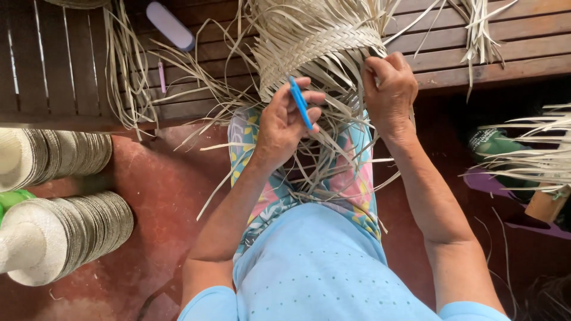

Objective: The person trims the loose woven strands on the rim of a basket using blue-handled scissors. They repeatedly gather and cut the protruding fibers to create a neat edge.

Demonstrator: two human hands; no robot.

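A partly woven straw piece (315,41) of pale flat strips rests on my lap, against the edge of a dark wooden bench (476,47), with loose strip ends hanging down. My left hand (285,122) holds a thin blue tool (300,102) against the hanging strips, just under the woven edge. My right hand (389,89) pinches several strips at the right side of the woven edge. My knees, in flowered cloth, lie under the strips.
Two stacks of finished woven hats (65,235) lie on their sides on the red floor at the left. A lilac oblong object (171,25) and a pink stick (161,76) lie on the bench. More loose straw (535,148) juts in at the right.
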